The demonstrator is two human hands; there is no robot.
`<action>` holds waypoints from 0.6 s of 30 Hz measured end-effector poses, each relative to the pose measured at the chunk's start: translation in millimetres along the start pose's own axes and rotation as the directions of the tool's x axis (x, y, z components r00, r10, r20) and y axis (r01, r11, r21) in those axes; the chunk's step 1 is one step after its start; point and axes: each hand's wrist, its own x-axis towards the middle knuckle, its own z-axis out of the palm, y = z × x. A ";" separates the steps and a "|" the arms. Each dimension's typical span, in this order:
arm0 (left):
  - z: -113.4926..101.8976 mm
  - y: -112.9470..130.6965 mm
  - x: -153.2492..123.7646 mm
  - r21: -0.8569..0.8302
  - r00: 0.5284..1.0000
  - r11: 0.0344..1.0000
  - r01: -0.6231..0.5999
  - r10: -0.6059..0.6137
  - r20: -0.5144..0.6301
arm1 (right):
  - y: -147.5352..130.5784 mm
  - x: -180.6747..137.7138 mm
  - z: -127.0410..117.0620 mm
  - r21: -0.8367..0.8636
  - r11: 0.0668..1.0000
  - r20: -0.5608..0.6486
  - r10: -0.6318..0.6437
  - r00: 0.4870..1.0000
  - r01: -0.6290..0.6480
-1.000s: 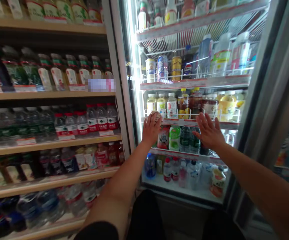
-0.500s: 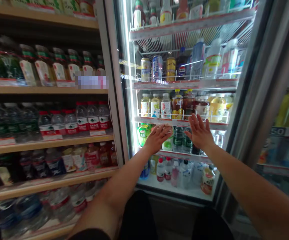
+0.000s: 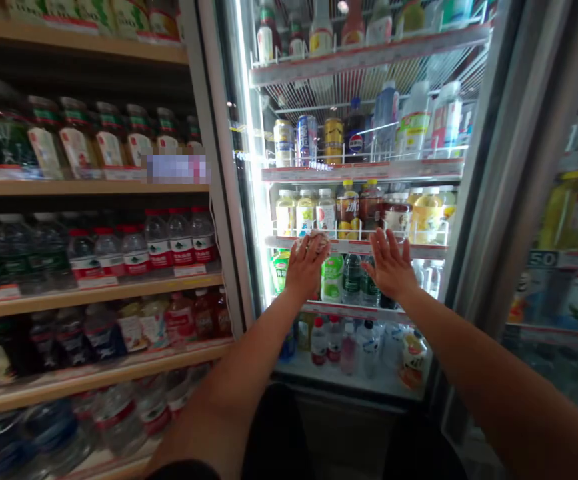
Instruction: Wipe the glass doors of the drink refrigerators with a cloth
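My left hand (image 3: 309, 265) is pressed flat on a crumpled whitish cloth (image 3: 321, 236) against the glass door of a lit drinks fridge. Only the cloth's edge shows past the fingertips. To its right, my right hand (image 3: 390, 265) lies open, palm toward the glass, fingers spread, with nothing in it. Seen through the glass between the hands are a green-labelled bottle (image 3: 332, 279) and a dark green water bottle (image 3: 351, 280). A shelf edge (image 3: 349, 246) runs behind the fingertips.
Wooden shelves (image 3: 93, 293) with several rows of bottles stand at the left. Inside the fridge, cans (image 3: 307, 140) and bottles fill the upper shelves. A metal door frame (image 3: 523, 200) rises on the right, beside another fridge section. My dark-clad knees (image 3: 281, 433) are below.
My left hand and the cloth have moved left and slightly up on the glass, uncovering the green-labelled bottle. My right hand stays spread in nearly the same spot; the view has shifted slightly.
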 end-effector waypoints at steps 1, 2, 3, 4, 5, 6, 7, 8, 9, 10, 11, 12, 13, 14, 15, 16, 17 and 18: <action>0.2 0.3 -0.9 -0.018 0.996 0.996 -0.082 0.082 0.021 | -0.2 0.0 0.1 0.002 1.000 0.001 0.002 1.000 -0.002; 0.3 0.5 -1.9 -0.040 0.980 0.981 -0.189 0.191 0.048 | -0.4 0.1 0.1 0.002 1.000 0.000 0.006 1.000 -0.006; 0.1 0.5 -2.8 -0.057 0.960 0.962 -0.268 0.272 0.069 | -0.5 0.1 0.1 0.002 1.000 -0.002 0.011 1.000 -0.011; -0.1 0.2 -3.2 -0.060 0.953 0.955 -0.289 0.293 0.078 | -0.5 0.0 0.0 0.002 1.000 -0.003 0.012 1.000 -0.012; -0.5 -0.3 -3.3 -0.048 0.966 0.968 -0.245 0.248 0.074 | -0.6 0.0 -0.1 0.003 1.000 -0.003 0.009 1.000 -0.009; -0.9 -0.9 -3.1 -0.029 0.987 0.988 -0.151 0.152 0.059 | -0.6 -0.1 -0.1 0.005 1.000 -0.003 0.005 1.000 -0.005; -1.2 -1.4 -2.8 -0.011 0.999 0.999 -0.039 0.039 0.036 | -0.6 -0.2 -0.1 0.006 1.000 -0.002 0.002 1.000 -0.002; -1.5 -1.7 -2.6 -0.004 0.999 0.999 0.040 -0.040 0.018 | -0.5 -0.2 -0.1 0.008 1.000 0.001 0.000 1.000 0.000; -1.6 -1.7 -2.7 -0.009 0.999 0.999 0.049 -0.049 0.018 | -0.5 -0.3 -0.1 0.009 1.000 0.003 -0.001 1.000 0.001; -1.7 -1.5 -2.9 -0.025 0.999 0.999 -0.020 0.020 0.037 | -0.6 -0.3 0.0 0.009 1.000 0.003 0.000 1.000 0.000; -1.9 -1.3 -3.3 -0.048 0.989 0.990 -0.130 0.133 0.062 | -0.7 -0.3 0.1 0.004 1.000 0.004 0.004 1.000 -0.004; -2.1 -1.2 -3.7 -0.067 0.968 0.970 -0.232 0.237 0.083 | -0.8 -0.2 0.2 -0.002 1.000 0.003 0.008 1.000 -0.008; -2.5 -1.2 -3.9 -0.074 0.951 0.955 -0.288 0.294 0.094 | -1.0 -0.1 0.3 -0.009 1.000 0.004 0.010 1.000 -0.010; -3.0 -1.5 -3.9 -0.063 0.955 0.959 -0.277 0.282 0.095 | -1.3 0.0 0.3 -0.016 1.000 0.006 0.012 1.000 -0.012; -3.5 -1.8 -3.9 -0.039 0.975 0.978 -0.203 0.206 0.083 | -1.5 0.1 0.2 -0.022 1.000 0.009 0.014 1.000 -0.014; -4.1 -2.1 -3.9 -0.013 0.994 0.996 -0.093 0.094 0.061 | -1.7 0.2 0.0 -0.027 1.000 0.014 0.015 1.000 -0.014; -4.6 -2.2 -4.1 0.004 0.999 1.000 0.006 -0.006 0.039 | -1.9 0.3 -0.3 -0.029 0.999 0.019 0.015 1.000 -0.014; -4.9 -1.9 -4.5 0.006 0.998 0.999 0.052 -0.052 0.031 | -2.0 0.3 -0.7 -0.030 0.999 0.023 0.014 1.000 -0.014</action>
